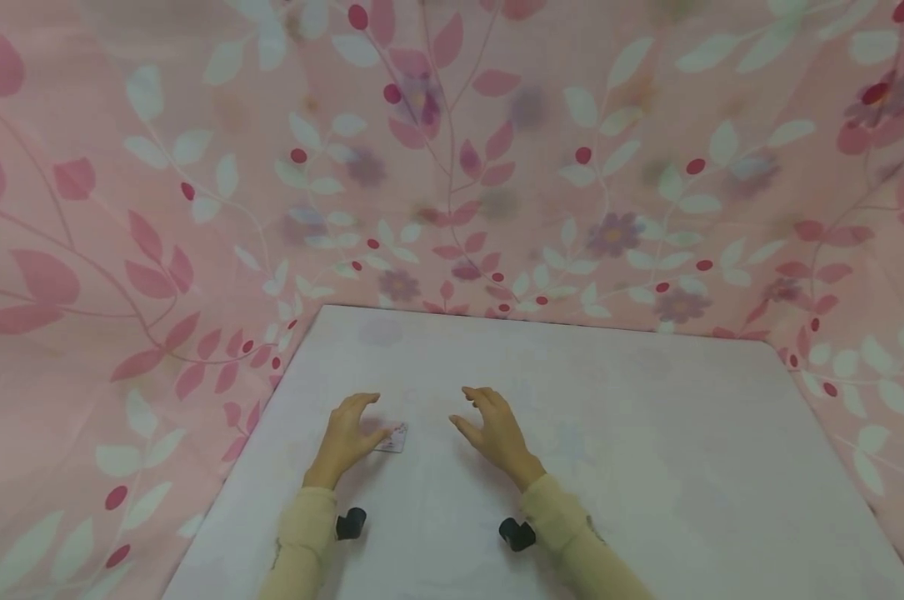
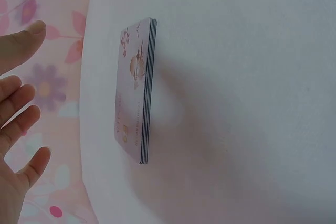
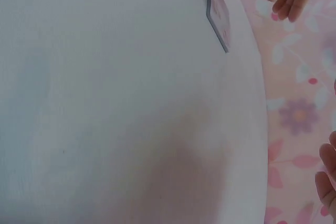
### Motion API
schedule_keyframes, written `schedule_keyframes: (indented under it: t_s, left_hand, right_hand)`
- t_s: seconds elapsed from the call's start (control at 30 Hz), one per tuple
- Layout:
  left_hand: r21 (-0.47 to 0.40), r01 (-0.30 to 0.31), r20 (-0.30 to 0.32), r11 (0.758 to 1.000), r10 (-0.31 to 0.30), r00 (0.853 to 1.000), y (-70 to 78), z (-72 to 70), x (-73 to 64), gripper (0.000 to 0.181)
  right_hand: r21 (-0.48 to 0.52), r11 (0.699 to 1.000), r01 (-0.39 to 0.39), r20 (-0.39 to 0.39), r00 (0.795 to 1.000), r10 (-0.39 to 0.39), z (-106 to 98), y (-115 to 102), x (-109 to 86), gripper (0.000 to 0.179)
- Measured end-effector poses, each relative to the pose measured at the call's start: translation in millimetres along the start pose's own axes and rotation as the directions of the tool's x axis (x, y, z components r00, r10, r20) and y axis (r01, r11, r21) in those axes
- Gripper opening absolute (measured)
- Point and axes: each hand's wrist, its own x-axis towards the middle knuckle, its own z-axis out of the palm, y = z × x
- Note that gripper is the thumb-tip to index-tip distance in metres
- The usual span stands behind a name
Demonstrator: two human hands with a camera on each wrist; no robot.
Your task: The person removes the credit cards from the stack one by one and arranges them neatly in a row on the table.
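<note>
A thin stack of pale pink printed cards (image 1: 395, 438) lies flat on the white table, its layered edges showing in the left wrist view; the top card (image 2: 130, 85) bears a branch pattern and a gold chip-like patch. My left hand (image 1: 349, 437) hovers by it with spread, lightly bent fingers, and the thumb overlaps the stack's left side in the head view. To the right of the stack, my right hand (image 1: 494, 433) is held in the air with fingers loosely bent and nothing in them. The two palms face each other, apart.
The white table (image 1: 646, 450) spreads out under both hands. Pink cloth (image 1: 526, 192) printed with leaves and flowers hangs behind and at both sides. A small black device (image 1: 352, 523) sits at the left wrist, another black device (image 1: 516, 534) at the right.
</note>
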Motion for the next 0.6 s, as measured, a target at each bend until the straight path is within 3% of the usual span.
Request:
schedule_keyframes:
  t_s: [0.3,0.6]
  left_hand:
    - [0.008,0.048,0.028,0.999,-0.048,0.998,-8.5,0.6,-5.9,0.062]
    - [0.021,0.125,0.080,0.992,-0.127,0.989,-16.7,-5.1,-8.6,0.062]
  right_hand:
    - [0.060,0.998,0.011,0.020,1.000,-0.012,29,-12,-0.5,0.044]
    - [0.093,0.994,-0.053,0.087,0.995,0.045,51,-16,-1.9,0.046]
